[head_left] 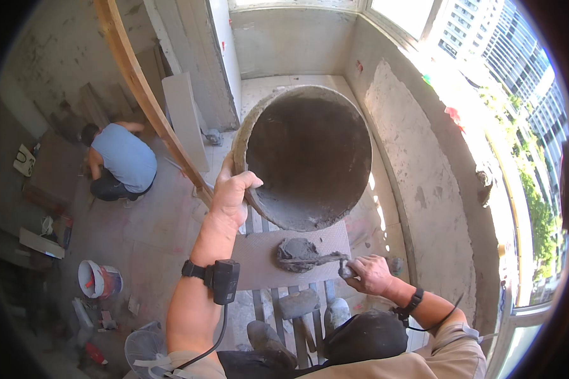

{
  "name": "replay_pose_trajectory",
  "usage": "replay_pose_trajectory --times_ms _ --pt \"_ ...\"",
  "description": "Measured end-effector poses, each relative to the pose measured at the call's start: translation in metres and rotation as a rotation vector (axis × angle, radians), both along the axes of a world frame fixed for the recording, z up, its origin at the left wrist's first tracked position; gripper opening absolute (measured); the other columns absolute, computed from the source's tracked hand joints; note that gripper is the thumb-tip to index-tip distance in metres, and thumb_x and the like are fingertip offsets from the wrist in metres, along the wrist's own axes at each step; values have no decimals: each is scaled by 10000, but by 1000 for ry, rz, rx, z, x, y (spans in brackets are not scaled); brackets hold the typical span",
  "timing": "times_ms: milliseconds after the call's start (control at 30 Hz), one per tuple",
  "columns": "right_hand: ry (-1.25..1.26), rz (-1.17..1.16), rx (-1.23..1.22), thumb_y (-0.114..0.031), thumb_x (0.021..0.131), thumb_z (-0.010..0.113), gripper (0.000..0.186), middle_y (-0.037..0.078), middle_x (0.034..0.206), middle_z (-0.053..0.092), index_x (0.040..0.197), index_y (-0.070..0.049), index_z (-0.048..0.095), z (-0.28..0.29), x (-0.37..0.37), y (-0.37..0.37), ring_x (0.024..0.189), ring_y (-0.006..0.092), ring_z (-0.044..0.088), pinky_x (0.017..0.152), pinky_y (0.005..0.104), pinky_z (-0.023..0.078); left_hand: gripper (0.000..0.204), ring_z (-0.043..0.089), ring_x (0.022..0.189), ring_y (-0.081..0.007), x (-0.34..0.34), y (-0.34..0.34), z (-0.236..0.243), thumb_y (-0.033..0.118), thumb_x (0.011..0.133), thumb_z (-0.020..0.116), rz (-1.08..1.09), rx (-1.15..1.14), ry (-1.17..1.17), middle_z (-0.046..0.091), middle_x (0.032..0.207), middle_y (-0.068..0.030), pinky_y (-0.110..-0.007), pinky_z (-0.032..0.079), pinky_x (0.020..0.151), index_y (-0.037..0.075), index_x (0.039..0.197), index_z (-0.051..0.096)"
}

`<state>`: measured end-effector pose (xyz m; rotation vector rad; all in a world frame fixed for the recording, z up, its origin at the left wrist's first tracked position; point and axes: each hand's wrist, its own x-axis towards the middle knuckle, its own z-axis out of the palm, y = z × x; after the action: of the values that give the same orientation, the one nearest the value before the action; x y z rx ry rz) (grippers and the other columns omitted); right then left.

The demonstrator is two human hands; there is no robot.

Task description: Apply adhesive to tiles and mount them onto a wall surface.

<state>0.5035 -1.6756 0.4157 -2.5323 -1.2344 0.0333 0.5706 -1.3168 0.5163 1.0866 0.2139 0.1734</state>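
Gripping a mortar-caked bucket (355,180) on the left, a trowel (327,258) on the right

Your left hand (232,194) holds the bucket by the left, near part of its rim; the thumb hooks inside, while the other fingers lie mostly hidden behind the wall. The bucket is tilted, its round mouth facing you, above the far edge of a flat rectangular board (251,260). Your right hand (372,275) has its fingers closed around the trowel's handle, just right of the board. A lump of gray mortar (297,249) sits at the trowel's left end; you cannot tell here how much rests on the blade and how much on the board.

Nearer to you, gray slats (258,306) run beneath the board, and a hammer (299,304) lies on them. Well to the left, a white-and-red pail (112,282) stands on the floor (152,237); farther off, a co-worker (124,158) crouches beyond a wooden beam (141,79).
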Motion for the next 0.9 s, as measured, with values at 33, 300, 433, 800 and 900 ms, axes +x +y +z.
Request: replay_pose_trajectory --times_ms 33,300,433,800,900 --pt "-8 25 38 -270 725 715 308 66 695 608 935 -76 602 14 7 -7 631 254 625 570 378 484 695 514 868 -141 0 1 0 -52 658 567 9 0 -16 536 984 -14 -263 452 783 37 1338 458" --pt "-228 -281 -2 -243 804 664 326 103 778 595 1031 -23 584 82 42 24 684 278 605 609 385 468 644 541 977 -169 21 -4 -1 -23 657 599 112 18 -54 587 1077 -31 -287 435 892 35 1294 524" --pt "-332 -341 -26 -235 836 635 419 132 878 595 1163 7 533 15 63 43 736 285 617 666 394 494 551 545 927 -135 45 16 -10 -35 653 592 126 -8 -4 603 999 -6 -262 441 840 23 1202 593" --pt "-186 -404 86 -134 775 662 266 142 821 555 996 -38 549 -36 26 -38 648 355 598 564 439 486 416 555 772 -137 59 33 -3 -38 658 591 257 -100 38 600 847 -12 -278 458 722 8 1068 642" --pt "68 -343 268 -170 818 653 248 113 751 577 988 -15 560 24 11 -48 598 278 590 550 392 471 441 556 831 -139 54 31 -10 -33 657 593 225 -53 36 606 883 -13 -280 456 769 10 1094 634"
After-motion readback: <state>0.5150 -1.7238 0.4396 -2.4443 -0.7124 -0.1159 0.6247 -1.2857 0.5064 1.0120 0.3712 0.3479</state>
